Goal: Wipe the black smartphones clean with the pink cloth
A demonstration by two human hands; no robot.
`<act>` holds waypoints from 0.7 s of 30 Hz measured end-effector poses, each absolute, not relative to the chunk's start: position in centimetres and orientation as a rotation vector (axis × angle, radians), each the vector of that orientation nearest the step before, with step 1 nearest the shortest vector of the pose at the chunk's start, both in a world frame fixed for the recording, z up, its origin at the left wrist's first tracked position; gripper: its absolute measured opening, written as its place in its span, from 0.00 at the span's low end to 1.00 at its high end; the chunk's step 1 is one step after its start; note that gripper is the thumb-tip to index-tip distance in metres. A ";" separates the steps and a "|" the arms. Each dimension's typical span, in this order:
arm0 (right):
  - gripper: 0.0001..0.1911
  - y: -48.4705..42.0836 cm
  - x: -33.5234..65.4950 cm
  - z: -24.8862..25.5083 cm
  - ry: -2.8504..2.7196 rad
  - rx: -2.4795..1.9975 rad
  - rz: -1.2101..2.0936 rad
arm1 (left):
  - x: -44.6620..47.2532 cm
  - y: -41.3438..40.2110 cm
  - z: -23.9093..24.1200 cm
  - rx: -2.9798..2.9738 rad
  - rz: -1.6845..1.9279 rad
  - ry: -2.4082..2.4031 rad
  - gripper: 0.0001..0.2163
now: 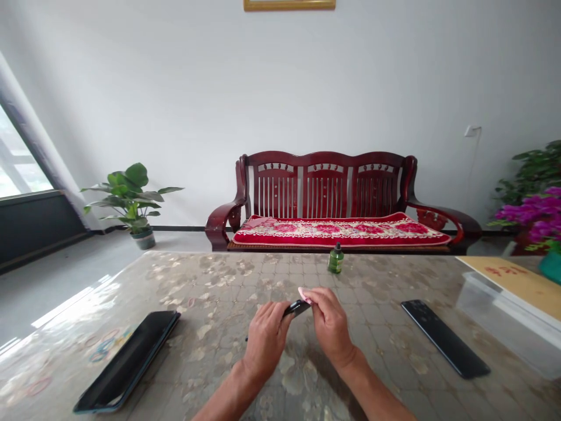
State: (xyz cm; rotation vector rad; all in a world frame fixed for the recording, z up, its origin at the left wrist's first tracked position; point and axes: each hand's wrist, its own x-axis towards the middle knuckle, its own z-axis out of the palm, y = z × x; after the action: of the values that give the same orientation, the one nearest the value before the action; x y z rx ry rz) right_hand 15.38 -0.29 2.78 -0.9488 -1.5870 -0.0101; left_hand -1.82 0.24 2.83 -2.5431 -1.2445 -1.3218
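The table (210, 280) carries a dark tablet (127, 362) toward its near left corner and a black phone (445, 338) toward its right edge. By the middle of the near edge, the left hand (265, 339) and the right hand (329, 324) meet. Both are curled closed around a slim dark object (295, 308) held between them, just above the top. A green bottle (336, 259) stands near the far edge, beyond the hands. The right fingertips also pinch a small pink piece (304, 295) against the object's upper end.
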 end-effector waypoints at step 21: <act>0.13 0.3 16.3 2.1 -1.564 -0.991 0.045 | -1.5 2.3 3.1 -2.479 -1.804 -1.852 0.09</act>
State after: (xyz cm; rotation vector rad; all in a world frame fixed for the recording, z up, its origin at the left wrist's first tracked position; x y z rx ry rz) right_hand 16.28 0.31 2.10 -0.9909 -1.5635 0.0446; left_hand -1.49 2.31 3.07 -2.4792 -1.8517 -1.8039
